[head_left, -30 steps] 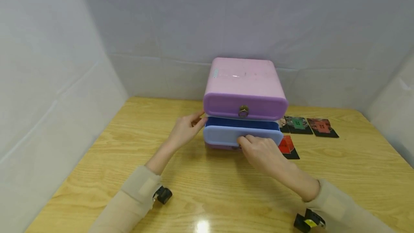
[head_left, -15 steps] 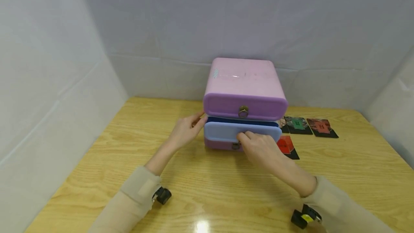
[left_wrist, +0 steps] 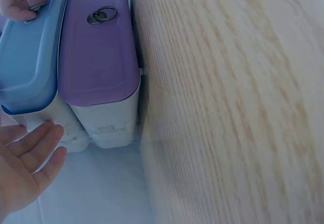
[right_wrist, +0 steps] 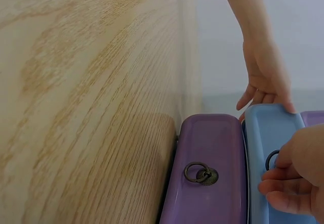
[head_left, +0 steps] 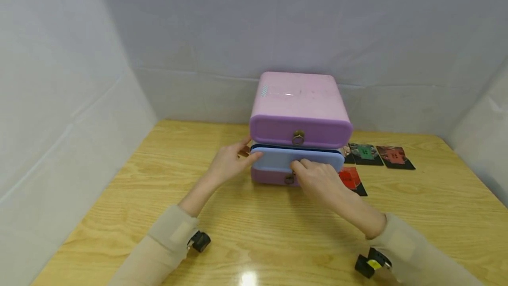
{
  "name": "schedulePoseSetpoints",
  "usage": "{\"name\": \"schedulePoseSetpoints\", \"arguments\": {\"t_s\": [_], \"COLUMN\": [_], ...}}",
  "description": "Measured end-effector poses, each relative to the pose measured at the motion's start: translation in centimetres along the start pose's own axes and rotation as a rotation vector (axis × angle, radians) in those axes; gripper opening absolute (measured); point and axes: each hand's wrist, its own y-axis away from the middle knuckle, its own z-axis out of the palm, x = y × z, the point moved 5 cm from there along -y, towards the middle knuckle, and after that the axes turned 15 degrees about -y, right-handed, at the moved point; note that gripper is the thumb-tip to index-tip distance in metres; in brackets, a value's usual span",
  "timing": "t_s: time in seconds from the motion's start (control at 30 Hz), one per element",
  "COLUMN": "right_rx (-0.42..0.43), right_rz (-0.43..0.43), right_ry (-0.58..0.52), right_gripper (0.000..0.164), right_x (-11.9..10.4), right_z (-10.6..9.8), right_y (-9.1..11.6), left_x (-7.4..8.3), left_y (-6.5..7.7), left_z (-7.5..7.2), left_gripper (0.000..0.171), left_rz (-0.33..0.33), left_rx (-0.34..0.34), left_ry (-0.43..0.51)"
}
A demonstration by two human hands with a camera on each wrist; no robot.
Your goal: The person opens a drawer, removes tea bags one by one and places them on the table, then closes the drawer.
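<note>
A stack of small drawer boxes [head_left: 299, 94] stands on the table, pink on top with purple and blue drawer fronts. Its middle blue drawer [head_left: 274, 159] sticks out slightly, a thin dark gap showing above its front. My right hand [head_left: 319, 182] has curled fingers at that front, pinching its ring pull [right_wrist: 271, 158]. At the stack's left side is my left hand [head_left: 230, 160], its fingers extended along the side of the middle box, as the left wrist view shows; its thumb reaches the blue front's left edge. Below lies the lower purple drawer [left_wrist: 96, 47], pushed in, with its own metal ring [right_wrist: 196, 172].
Several printed cards lie right of the stack, among them a green one [head_left: 366, 153], a red one [head_left: 395, 157] and a bright red one [head_left: 351, 179] partly behind the right hand. White cloth walls [head_left: 222, 34] enclose the wooden table [head_left: 246, 233].
The blue drawer has slid inward, narrowing its opening to a thin gap. My right hand has moved forward with it. The left thumb has shifted onto the blue front's edge.
</note>
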Motion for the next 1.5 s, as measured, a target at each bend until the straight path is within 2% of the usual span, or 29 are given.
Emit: {"name": "schedulePoseSetpoints", "arguments": {"t_s": [0.17,0.33,0.5,0.73,1.13,1.37,1.5], "right_rx": [-0.015,-0.033,-0.051,-0.030,-0.006,0.026,0.022], "right_rz": [0.011,0.018,0.017,-0.011,-0.028,-0.082,-0.161], "right_ry": [0.001,0.005,0.007,0.032,0.065,0.085,0.069], "right_gripper": [0.012,0.011,0.010,0.012,0.022,0.024,0.027], "right_x": [0.1,0.2,0.3,0.4,0.6,0.6,0.4], "right_z": [-0.1,-0.1,0.2,0.3,0.4,0.5,0.8], "right_y": [-0.1,-0.2,-0.1,-0.1,0.0,0.1,0.3], "left_x": [0.3,0.7,0.8,1.0,1.2,1.1,1.0], "left_y": [-0.2,-0.3,-0.3,-0.2,-0.3,-0.4,-0.4], "left_z": [0.0,-0.2,-0.2,-0.4,-0.4,-0.3,-0.3], "left_gripper": [0.060,0.058,0.054,0.052,0.046,0.044,0.044], "left_rz": [0.010,0.050,0.069,0.085,0.057,0.048,0.040], "left_rx": [0.022,0.072,0.118,0.159,0.187,0.198,0.199], "left_ry": [-0.020,-0.083,-0.100,-0.123,-0.169,-0.181,-0.184]}}
